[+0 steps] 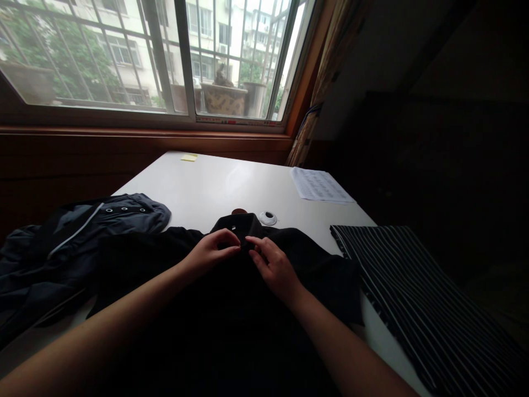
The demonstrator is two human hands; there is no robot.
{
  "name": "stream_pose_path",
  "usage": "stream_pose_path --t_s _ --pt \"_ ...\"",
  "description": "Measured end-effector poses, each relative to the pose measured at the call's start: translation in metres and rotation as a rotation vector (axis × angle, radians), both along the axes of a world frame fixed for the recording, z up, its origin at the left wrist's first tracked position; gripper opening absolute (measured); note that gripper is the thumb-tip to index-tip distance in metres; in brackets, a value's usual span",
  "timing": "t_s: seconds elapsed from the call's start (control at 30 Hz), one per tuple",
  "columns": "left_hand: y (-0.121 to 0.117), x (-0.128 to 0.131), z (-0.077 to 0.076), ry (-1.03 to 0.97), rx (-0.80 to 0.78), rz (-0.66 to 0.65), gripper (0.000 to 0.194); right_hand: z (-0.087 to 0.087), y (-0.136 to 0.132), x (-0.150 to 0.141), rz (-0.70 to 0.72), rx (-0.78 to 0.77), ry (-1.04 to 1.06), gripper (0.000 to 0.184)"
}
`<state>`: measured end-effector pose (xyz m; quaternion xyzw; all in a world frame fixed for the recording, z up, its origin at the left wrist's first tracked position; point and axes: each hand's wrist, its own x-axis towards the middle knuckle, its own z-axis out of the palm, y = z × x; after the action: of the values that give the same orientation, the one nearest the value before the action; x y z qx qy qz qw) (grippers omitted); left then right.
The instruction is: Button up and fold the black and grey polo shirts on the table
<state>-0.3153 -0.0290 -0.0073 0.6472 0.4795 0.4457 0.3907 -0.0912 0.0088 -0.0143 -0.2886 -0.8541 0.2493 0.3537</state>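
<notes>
Across a white table (223, 179), plain black shirt (235, 286); left hand (214, 247), right hand (276, 267) pinch-tight on collar (253, 222).

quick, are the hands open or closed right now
Left hand: closed, pinching the black shirt near its collar.
Right hand: at the collar too; open or closed cannot be told.

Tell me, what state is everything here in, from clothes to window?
Black shirt: spread out, collar toward the window
Left hand: fingers curled at the collar, grip unclear
Right hand: fingers bent at the collar, grip unclear
Grey garment: crumpled
Striped cloth: laid flat
Papers: lying flat
Yellow note: lying flat
White ring: open in the middle
Curtain: gathered aside
Window: cannot tell whether shut
</notes>
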Motion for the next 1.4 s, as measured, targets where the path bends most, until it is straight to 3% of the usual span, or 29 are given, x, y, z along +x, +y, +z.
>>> stream_pose_path --t_s 0.23,0.93,1.4 --pt "-0.0021 0.0016 0.0018 0.008 0.028 -0.034 0.029 0.0003 0.0005 -0.0002 0.009 0.005 0.023 0.035" --pt "0.0002 0.0041 0.0044 -0.016 -0.034 0.048 0.025 0.0012 -0.0028 0.0006 0.095 -0.016 0.024 0.040" --pt "0.0016 -0.0013 0.0016 -0.051 -0.052 -0.065 0.026 -0.0016 -0.0021 0.0010 0.092 -0.011 0.035 0.041"
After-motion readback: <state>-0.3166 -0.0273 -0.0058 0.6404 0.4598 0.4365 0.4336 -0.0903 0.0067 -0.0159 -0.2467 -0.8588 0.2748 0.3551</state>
